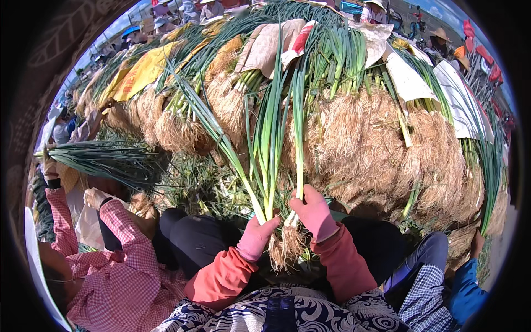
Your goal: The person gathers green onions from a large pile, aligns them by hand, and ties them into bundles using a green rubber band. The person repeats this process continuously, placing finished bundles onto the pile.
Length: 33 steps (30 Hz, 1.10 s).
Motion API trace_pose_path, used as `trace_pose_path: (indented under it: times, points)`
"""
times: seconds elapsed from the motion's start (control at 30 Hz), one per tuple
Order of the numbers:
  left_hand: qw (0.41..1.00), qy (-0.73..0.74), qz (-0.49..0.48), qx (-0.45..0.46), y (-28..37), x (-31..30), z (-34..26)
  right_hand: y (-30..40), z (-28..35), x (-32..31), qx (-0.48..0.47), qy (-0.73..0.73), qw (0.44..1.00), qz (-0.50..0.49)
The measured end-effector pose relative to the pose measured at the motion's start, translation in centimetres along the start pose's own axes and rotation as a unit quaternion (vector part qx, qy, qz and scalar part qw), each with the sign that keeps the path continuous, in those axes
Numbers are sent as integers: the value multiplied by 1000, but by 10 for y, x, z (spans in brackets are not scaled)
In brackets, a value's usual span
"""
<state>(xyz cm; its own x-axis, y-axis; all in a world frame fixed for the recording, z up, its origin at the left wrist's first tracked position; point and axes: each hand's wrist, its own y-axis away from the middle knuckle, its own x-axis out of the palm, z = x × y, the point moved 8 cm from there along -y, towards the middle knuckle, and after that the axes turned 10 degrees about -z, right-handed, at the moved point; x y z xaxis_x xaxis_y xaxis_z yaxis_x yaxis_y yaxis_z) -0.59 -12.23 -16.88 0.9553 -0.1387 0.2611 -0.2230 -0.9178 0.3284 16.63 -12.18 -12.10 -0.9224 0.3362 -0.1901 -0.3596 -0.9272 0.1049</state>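
Observation:
Both my hands wear pink gloves and are held out over my lap. My left hand is closed around the white stalks of several green onions, whose leaves fan upward. In my right hand is another green onion stalk, gripped near its white base. Brown stringy roots from these stalks dangle between my hands. Where exactly one hand's stalks end and the other's begin is hidden among the roots.
Ahead runs a long heap of green onions, roots toward me, partly covered by white sacks and a yellow sack. Leaf trimmings litter the ground. At left a person in a checked shirt holds a bundle; a blue sleeve is at right.

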Motion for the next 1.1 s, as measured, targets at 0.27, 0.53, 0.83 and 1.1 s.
trace_pose_path:
  times: [0.27,0.53,0.83,1.1]
  points:
    - [995,23,91,20,-2,18,31,28,-23,18,-59,77,991,93]
    - [988,29,150,20,11,29,9,36,-14,11,42,-70,982,172]
    - [990,-38,136,13,24,44,22,29,115,-3,-424,233,862,-155]
    - [985,18,168,-27,21,54,38,-68,177,101,-512,456,728,-20]
